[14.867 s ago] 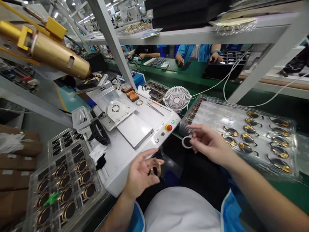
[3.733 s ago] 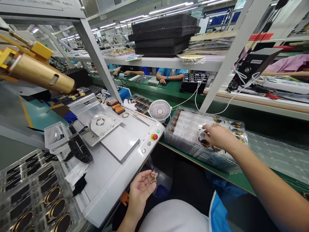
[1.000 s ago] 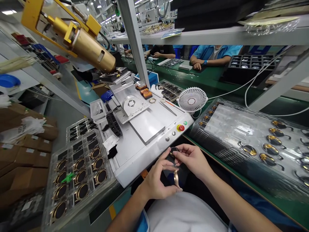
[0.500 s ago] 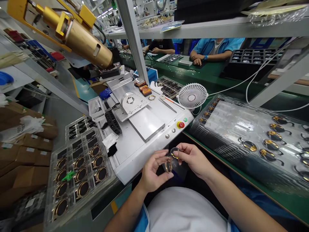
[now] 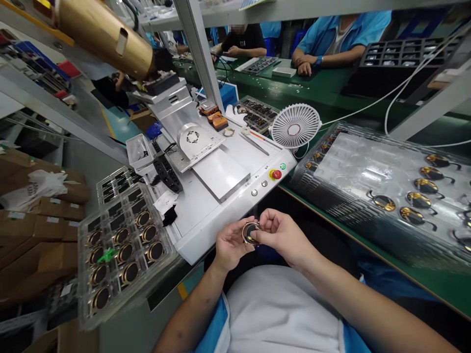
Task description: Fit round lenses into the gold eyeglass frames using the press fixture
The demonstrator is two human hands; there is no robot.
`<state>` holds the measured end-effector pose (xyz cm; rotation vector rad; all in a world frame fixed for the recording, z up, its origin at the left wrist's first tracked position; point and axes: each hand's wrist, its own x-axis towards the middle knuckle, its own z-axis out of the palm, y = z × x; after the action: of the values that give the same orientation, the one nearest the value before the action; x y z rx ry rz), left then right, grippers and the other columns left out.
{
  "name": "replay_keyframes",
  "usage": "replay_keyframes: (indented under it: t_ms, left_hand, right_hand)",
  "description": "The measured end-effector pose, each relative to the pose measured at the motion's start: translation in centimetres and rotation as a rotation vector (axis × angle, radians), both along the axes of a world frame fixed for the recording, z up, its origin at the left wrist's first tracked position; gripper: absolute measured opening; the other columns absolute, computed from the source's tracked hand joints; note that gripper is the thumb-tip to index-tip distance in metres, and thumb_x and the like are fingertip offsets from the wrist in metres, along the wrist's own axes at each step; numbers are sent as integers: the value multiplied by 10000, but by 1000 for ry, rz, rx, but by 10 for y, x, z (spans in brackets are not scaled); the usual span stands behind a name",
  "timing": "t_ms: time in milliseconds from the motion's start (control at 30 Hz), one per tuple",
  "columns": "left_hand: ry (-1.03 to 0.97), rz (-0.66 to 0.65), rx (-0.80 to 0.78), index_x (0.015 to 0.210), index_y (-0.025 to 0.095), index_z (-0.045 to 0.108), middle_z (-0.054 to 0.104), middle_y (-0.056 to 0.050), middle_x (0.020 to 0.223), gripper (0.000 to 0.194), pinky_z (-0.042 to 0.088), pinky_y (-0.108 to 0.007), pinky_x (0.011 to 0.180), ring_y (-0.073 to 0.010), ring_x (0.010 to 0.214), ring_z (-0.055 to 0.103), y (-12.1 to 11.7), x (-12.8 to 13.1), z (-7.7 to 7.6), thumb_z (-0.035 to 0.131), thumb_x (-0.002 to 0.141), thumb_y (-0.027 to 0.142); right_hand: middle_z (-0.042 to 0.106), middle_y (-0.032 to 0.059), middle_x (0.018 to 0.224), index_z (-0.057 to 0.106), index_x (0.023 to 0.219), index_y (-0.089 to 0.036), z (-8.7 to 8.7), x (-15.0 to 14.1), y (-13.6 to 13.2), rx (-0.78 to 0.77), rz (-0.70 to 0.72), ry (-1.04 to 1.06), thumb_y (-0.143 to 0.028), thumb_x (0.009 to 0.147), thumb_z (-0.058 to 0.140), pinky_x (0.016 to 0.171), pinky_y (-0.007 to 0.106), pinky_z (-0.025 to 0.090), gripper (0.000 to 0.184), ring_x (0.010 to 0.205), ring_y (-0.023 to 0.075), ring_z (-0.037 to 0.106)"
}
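My left hand (image 5: 230, 243) and my right hand (image 5: 280, 234) meet in front of my lap, both pinched around one small round gold-rimmed part with a dark centre (image 5: 250, 233). The hands hover just below the front edge of a white machine base (image 5: 206, 215). A clear tray of similar gold-rimmed rings (image 5: 121, 247) lies to the left of my hands. To the right, a stack of clear blister trays (image 5: 371, 189) carries gold round parts with black tails.
A gold cylinder head (image 5: 105, 37) hangs over the machine at upper left. A red stop button (image 5: 276, 174) and a small white fan (image 5: 294, 126) sit near the machine's right end. Cardboard boxes (image 5: 47, 211) are stacked far left. Other people work across the green belt (image 5: 324, 93).
Over the last second my hands came together: the gold ring in my left hand and the dark disc in my right now sit as one piece between my fingers.
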<state>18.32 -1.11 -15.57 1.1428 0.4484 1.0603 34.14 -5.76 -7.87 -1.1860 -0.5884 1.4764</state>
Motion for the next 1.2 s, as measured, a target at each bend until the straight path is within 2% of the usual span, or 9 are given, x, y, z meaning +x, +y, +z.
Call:
replay_keyframes:
  t_ms: [133, 300, 733, 833, 1000, 1100, 1200]
  left_hand:
    - [14, -2, 8, 1190, 326, 773, 777, -82, 1253, 533, 658, -369, 932, -266, 1079, 781, 0, -1, -2, 947, 690, 259]
    - [36, 5, 23, 1185, 331, 777, 784, -83, 1235, 540, 659, -393, 939, -285, 1101, 772, -1, -2, -3, 954, 678, 270]
    - [25, 27, 44, 1209, 330, 766, 769, -106, 1252, 519, 670, -395, 901, -294, 1083, 777, -4, -2, -4, 930, 719, 275]
    - [15, 51, 76, 1221, 334, 759, 773, -99, 1240, 525, 667, -385, 913, -287, 1084, 776, -4, -1, -3, 925, 729, 254]
    - [25, 76, 118, 1211, 343, 762, 782, -74, 1223, 515, 657, -348, 930, -261, 1072, 780, -3, 1, 1, 923, 731, 249]
    - [53, 74, 140, 1193, 329, 772, 791, -84, 1196, 522, 661, -377, 924, -279, 1054, 786, -2, 2, 4, 934, 707, 230]
    - [109, 67, 173, 1197, 336, 767, 790, -89, 1194, 561, 646, -429, 961, -293, 1062, 782, -4, 0, 8, 941, 685, 190]
  right_hand:
    - [524, -96, 543, 478, 705, -205, 5, -1, 2, 26, -3, -63, -189, 577, 790, 472, 187, 319, 338, 494, 57, 422]
    - [556, -94, 551, 474, 749, -216, 6, -1, 2, -1, 26, -92, -188, 587, 748, 478, 196, 366, 319, 493, 74, 476]
    - [641, -64, 598, 478, 799, -212, -7, 1, 3, 24, 77, -28, -181, 606, 781, 518, 210, 468, 360, 517, 103, 586]
    - [666, -45, 618, 490, 803, -207, -8, 4, 3, -8, 95, 17, -237, 596, 851, 527, 223, 499, 417, 526, 116, 613]
    - [669, 5, 573, 564, 718, -174, -10, 9, 3, -111, 197, -81, -459, 573, 945, 461, 204, 499, 498, 505, 123, 614]
    - [653, 6, 531, 531, 642, -177, -13, 9, 2, -85, 193, -28, -544, 562, 945, 417, 195, 484, 559, 435, 99, 564]
    - [650, -1, 515, 485, 618, -187, -16, 7, 0, -59, 173, 49, -545, 547, 957, 380, 188, 466, 597, 398, 90, 536]
